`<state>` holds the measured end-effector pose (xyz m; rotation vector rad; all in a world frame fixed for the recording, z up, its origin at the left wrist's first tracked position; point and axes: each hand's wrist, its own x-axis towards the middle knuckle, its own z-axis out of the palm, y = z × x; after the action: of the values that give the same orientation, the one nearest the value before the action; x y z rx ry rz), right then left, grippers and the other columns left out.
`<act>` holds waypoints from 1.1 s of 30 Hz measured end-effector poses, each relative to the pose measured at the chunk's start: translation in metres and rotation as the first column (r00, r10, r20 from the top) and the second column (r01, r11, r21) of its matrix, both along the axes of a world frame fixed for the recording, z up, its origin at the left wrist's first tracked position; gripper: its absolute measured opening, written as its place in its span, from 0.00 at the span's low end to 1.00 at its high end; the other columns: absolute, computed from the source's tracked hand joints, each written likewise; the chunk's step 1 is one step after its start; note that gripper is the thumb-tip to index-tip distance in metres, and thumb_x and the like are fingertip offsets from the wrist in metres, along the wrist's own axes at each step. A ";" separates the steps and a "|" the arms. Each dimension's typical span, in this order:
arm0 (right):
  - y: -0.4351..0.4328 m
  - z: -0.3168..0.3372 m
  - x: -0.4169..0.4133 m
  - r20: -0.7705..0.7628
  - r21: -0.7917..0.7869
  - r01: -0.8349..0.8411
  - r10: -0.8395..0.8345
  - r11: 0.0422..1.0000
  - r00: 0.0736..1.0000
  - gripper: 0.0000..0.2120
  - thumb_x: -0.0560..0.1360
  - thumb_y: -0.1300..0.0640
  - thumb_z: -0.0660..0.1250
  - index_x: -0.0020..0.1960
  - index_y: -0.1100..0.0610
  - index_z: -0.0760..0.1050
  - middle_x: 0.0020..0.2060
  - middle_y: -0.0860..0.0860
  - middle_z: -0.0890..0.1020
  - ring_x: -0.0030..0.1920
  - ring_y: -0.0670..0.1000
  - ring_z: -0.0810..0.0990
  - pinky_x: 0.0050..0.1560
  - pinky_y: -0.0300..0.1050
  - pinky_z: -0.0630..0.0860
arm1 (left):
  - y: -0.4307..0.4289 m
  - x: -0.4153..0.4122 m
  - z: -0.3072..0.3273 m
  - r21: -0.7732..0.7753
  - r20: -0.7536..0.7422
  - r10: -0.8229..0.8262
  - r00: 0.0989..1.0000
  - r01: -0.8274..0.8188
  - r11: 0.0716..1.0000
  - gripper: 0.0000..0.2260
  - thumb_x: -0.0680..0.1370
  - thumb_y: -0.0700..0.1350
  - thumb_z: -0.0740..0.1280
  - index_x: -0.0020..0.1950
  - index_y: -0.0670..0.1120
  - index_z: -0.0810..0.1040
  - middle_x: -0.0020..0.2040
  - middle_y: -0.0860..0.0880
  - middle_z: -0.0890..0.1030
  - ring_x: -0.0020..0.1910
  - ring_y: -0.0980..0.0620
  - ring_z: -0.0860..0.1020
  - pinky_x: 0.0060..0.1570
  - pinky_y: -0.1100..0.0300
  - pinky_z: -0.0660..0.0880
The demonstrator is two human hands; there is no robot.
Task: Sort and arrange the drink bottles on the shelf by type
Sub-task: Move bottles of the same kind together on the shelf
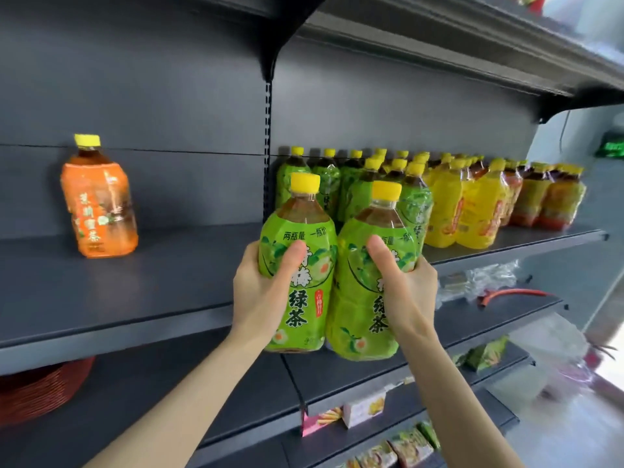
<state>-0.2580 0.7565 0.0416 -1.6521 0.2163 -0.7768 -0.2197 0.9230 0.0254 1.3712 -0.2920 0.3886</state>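
**Hands.** The left hand grasps one green tea bottle round the middle of its body, with the thumb laid across the front of the label and the fingers wrapped behind. The right hand grasps a second green tea bottle the same way.

**Held bottles.** Both are upright, carry yellow caps and stand side by side with their bodies touching. They are held in the air before the front edge of the shelf, and their bases hang lower than that edge. They sit directly in front of the green-labelled group.

**Shelf contents.**
- Left section: a single orange-labelled bottle stands upright near the back panel, well apart from all the others.
- Right section, from left to right:
  - a group of green-labelled bottles in rows;
  - a group of yellow-labelled bottles just beside them;
  - a group of bottles with orange-and-yellow labels at the far end.

All the bottles on the shelf have yellow caps.

**Lower levels.** Clear plastic wrapping and a red-handled tool lie on the shelf below, to the right. A stack of red dishes sits under the left section. Snack packets lie on the lowest shelves.
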 end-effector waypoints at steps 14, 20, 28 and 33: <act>-0.136 0.011 0.118 0.010 -0.058 -0.006 0.007 0.998 1.000 0.46 0.50 0.19 0.66 0.52 0.54 0.69 0.49 0.51 0.80 0.50 0.52 0.78 0.61 0.58 0.75 | -0.129 0.127 0.003 0.041 0.002 0.173 0.985 -0.173 0.984 0.25 0.63 0.71 0.68 0.52 0.57 0.73 0.47 0.59 0.82 0.48 0.61 0.80 0.55 0.53 0.76; -0.157 0.005 0.149 0.098 -0.091 -0.020 0.029 0.996 0.995 0.49 0.54 0.23 0.67 0.62 0.56 0.72 0.56 0.49 0.77 0.56 0.51 0.76 0.59 0.49 0.73 | -0.155 0.165 -0.002 0.079 -0.010 0.290 0.957 -0.289 0.954 0.36 0.61 0.74 0.66 0.60 0.53 0.70 0.53 0.57 0.80 0.53 0.57 0.78 0.59 0.48 0.74; -0.159 -0.011 0.176 0.097 -0.047 -0.136 0.140 0.990 0.985 0.61 0.53 0.22 0.64 0.75 0.59 0.61 0.63 0.40 0.64 0.67 0.42 0.64 0.65 0.40 0.62 | -0.159 0.180 -0.004 0.210 0.002 0.469 0.883 -0.459 0.864 0.34 0.64 0.72 0.62 0.62 0.52 0.72 0.57 0.52 0.70 0.61 0.53 0.70 0.65 0.52 0.66; -0.138 -0.014 0.185 0.145 -0.086 -0.157 0.168 0.984 0.975 0.57 0.56 0.22 0.65 0.73 0.59 0.64 0.59 0.39 0.60 0.61 0.33 0.59 0.60 0.38 0.60 | -0.159 0.177 -0.008 0.206 0.096 0.544 0.834 -0.551 0.808 0.24 0.74 0.59 0.66 0.67 0.49 0.71 0.53 0.54 0.69 0.61 0.55 0.67 0.58 0.61 0.64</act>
<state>-0.0730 0.6184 0.0277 -1.6485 -0.0558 -0.7889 -0.0426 0.7643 0.0177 1.6697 0.0499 0.8838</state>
